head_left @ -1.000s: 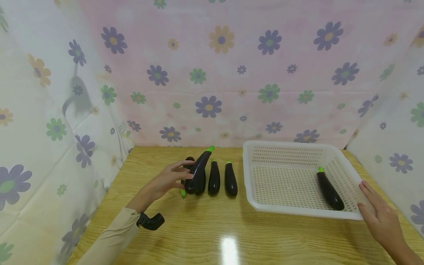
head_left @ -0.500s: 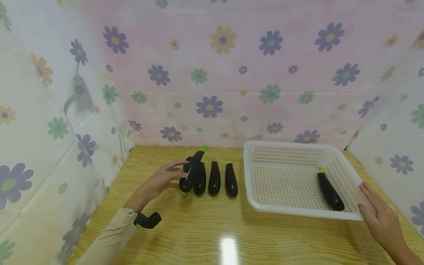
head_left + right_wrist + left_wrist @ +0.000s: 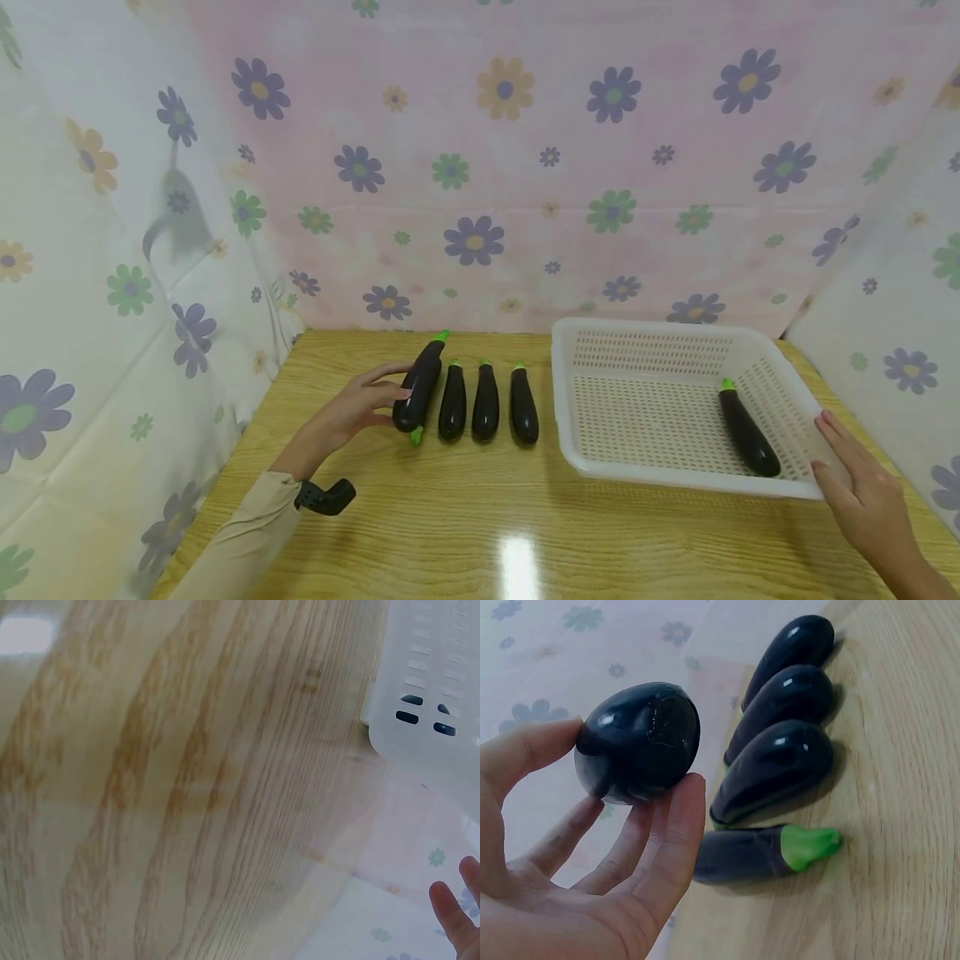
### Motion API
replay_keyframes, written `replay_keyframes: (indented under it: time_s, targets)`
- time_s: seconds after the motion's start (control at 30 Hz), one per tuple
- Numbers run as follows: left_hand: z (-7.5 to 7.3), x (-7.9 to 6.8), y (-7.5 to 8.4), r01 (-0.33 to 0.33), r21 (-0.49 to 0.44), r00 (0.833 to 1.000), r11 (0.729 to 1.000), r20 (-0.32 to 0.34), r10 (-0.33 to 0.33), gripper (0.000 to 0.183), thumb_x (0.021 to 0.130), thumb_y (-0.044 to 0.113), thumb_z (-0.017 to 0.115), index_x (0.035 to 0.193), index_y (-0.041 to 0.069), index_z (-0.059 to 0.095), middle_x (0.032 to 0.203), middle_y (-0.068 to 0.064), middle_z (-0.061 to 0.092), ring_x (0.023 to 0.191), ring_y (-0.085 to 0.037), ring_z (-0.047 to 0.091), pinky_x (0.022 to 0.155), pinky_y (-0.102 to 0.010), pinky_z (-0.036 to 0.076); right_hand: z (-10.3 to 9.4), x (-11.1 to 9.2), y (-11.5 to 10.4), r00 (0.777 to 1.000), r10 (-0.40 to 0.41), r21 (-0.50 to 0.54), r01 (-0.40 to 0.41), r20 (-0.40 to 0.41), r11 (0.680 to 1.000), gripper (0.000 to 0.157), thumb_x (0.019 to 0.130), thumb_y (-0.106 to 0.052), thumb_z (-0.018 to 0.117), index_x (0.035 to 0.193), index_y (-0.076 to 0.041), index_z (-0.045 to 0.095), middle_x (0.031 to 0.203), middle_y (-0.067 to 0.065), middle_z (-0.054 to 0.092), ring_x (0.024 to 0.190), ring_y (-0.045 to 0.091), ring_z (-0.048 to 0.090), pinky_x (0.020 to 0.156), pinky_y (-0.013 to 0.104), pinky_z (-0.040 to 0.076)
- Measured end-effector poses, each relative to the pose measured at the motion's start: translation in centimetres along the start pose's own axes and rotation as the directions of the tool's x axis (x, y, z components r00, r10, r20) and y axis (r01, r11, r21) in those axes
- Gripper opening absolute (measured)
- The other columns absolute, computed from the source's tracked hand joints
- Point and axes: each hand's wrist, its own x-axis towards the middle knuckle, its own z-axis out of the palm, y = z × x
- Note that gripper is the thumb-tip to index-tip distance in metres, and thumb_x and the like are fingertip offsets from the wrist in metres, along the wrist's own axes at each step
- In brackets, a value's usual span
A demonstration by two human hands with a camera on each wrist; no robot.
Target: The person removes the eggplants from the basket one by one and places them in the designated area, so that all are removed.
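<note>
My left hand (image 3: pixel 348 421) pinches an eggplant (image 3: pixel 417 392) between thumb and fingertips, its green stem end tilted up and away to the right. Below it lies another eggplant (image 3: pixel 742 855), mostly covered in the head view, with its green stem pointing toward me. To the right, three more eggplants stand in a row: one nearest (image 3: pixel 452 404), a middle one (image 3: pixel 486 404) and an outer one (image 3: pixel 523 408), stems pointing away. My right hand (image 3: pixel 866 496) rests with extended fingers against the right side of a white plastic basket (image 3: pixel 675 477).
One eggplant (image 3: pixel 748 433) lies inside the basket along its right side. The wooden table (image 3: pixel 450 517) ends at a flowered cloth backdrop (image 3: pixel 420 267), which also rises on both sides. A black strap device (image 3: pixel 326 497) sits on my left wrist.
My left hand has moved left with its eggplant, from over the row's left end to over the eggplant lying the other way round. The right hand and basket have stayed put.
</note>
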Motion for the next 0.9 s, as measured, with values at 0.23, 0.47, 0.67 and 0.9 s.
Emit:
replay_keyframes:
  time_s: [0.23,0.47,0.67,0.9]
  targets:
    - [-0.9,-0.1,-0.7,0.010,-0.013,1.000,1.000,-0.019,-0.011,0.056,0.092,0.021,0.062,0.143,0.013,0.040,0.108,-0.008,0.060,0.093,-0.026,0.057,0.081,-0.045,0.049,0.0,-0.1,0.0,0.999,-0.016,0.019,0.017,-0.029,1.000,0.054,0.091,-0.004,0.050,0.144,-0.007,0.039,0.151,-0.016,0.026,0.130,-0.012,0.016,0.106,0.014,0.006]
    - [-1.7,0.3,-1.5,0.027,-0.025,0.998,0.999,-0.058,-0.028,0.056,0.092,0.020,0.063,0.143,0.013,0.041,0.113,-0.011,0.057,0.090,-0.026,0.059,0.081,-0.045,0.050,0.0,-0.1,0.1,1.000,-0.018,0.014,0.018,-0.023,1.000,0.055,0.092,-0.004,0.050,0.145,-0.006,0.038,0.152,-0.015,0.025,0.129,-0.013,0.015,0.106,0.015,0.006]
    - [-2.1,0.6,-1.9,0.036,-0.022,0.996,0.999,-0.080,-0.038,0.056,0.092,0.021,0.063,0.143,0.012,0.041,0.133,-0.017,0.042,0.092,-0.025,0.060,0.082,-0.044,0.050,0.0,0.0,-0.1,1.000,-0.008,0.006,0.008,-0.020,1.000,0.055,0.092,-0.004,0.050,0.145,-0.006,0.038,0.150,-0.021,0.022,0.129,-0.013,0.014,0.106,0.015,0.005]
    - [-2.5,0.8,-2.5,0.054,-0.018,0.993,0.998,-0.100,-0.056,0.056,0.092,0.021,0.062,0.143,0.012,0.041,0.123,-0.014,0.051,0.090,-0.023,0.062,0.080,-0.041,0.051,0.0,-0.1,-0.1,1.000,-0.008,0.021,0.009,-0.029,1.000,0.054,0.092,-0.004,0.051,0.144,-0.006,0.039,0.150,-0.021,0.024,0.130,-0.011,0.016,0.107,0.016,0.006]
